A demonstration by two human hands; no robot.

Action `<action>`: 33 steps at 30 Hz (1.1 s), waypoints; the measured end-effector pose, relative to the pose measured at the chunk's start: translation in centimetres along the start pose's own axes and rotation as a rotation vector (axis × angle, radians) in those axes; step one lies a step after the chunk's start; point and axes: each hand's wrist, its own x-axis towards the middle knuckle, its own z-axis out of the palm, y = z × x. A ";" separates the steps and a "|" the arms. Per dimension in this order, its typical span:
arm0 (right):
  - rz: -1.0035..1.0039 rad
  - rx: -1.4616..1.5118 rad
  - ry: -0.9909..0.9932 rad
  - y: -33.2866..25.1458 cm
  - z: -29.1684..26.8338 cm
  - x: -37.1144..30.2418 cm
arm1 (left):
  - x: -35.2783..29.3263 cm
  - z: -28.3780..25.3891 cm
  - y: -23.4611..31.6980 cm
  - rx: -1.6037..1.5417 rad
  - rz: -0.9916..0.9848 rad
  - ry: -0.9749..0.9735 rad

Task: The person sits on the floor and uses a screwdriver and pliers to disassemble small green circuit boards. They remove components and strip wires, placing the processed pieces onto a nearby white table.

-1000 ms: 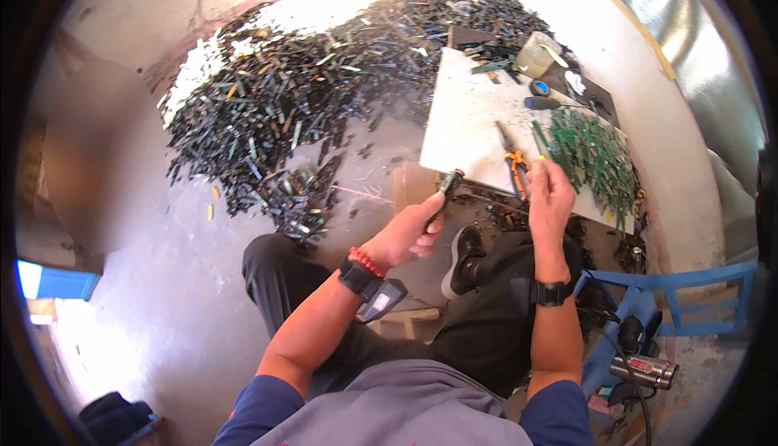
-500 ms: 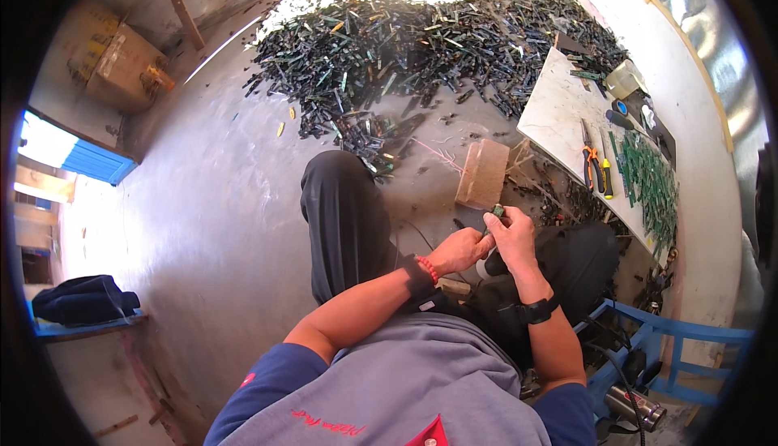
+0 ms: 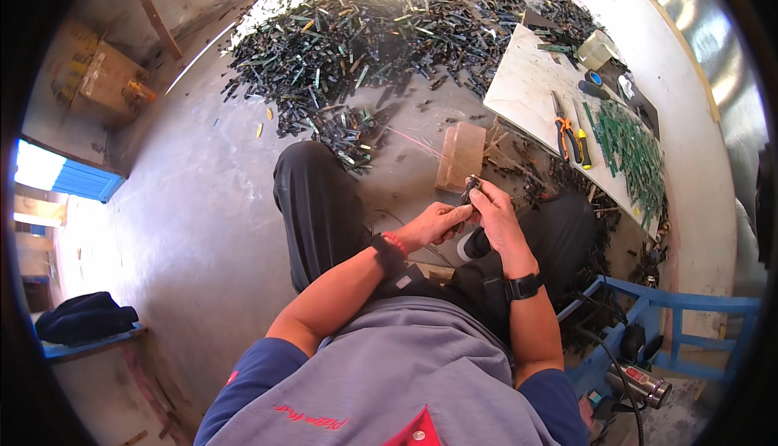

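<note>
My left hand point(image 3: 438, 224) and my right hand point(image 3: 496, 212) meet over my lap, both closed on a small dark strip-like piece point(image 3: 470, 186). One end of it sticks up beyond my fingertips; the rest is hidden between them. What the piece is made of is too small to tell. Just beyond my hands a brown brick point(image 3: 460, 158) lies on the floor. A big heap of narrow dark and greenish strips point(image 3: 324, 73) spreads over the floor at the far side.
At the right a white board point(image 3: 527, 81) bears pliers with orange handles point(image 3: 562, 130), a yellow-and-black hand tool point(image 3: 583, 152) and many green strips point(image 3: 628, 150). A blue frame point(image 3: 673, 304) and metal flask point(image 3: 640, 385) stand near right. A cardboard box point(image 3: 109, 81) sits far left.
My hands stay together but have turned the piece: its end looked greenish before and looks dark now. The whole scene has shifted slightly left and up as my head moved.
</note>
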 end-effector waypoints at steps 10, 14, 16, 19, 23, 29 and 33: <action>0.033 -0.084 0.040 -0.4 -0.8 -0.5 | 1.2 0.2 -0.6 0.073 0.012 0.040; 0.020 -0.158 0.034 -0.6 -1.6 -0.8 | 2.6 0.3 -2.0 0.270 0.136 0.060; 0.010 -0.170 0.047 -0.9 -1.7 -0.8 | 2.7 0.5 -1.9 0.388 0.160 0.107; 0.025 -0.174 0.049 -1.3 -1.9 -0.8 | 2.6 0.6 -1.2 0.471 0.140 0.130; 0.055 -0.191 0.032 -1.9 -1.9 -0.9 | 1.9 0.9 -0.5 0.490 0.180 0.153; 0.131 -0.006 -0.033 -1.3 -2.3 -0.4 | 1.5 0.4 -0.1 0.389 0.111 0.128; 0.175 0.068 -0.052 -0.9 -2.4 -0.1 | 1.5 0.2 -0.2 0.259 0.091 0.083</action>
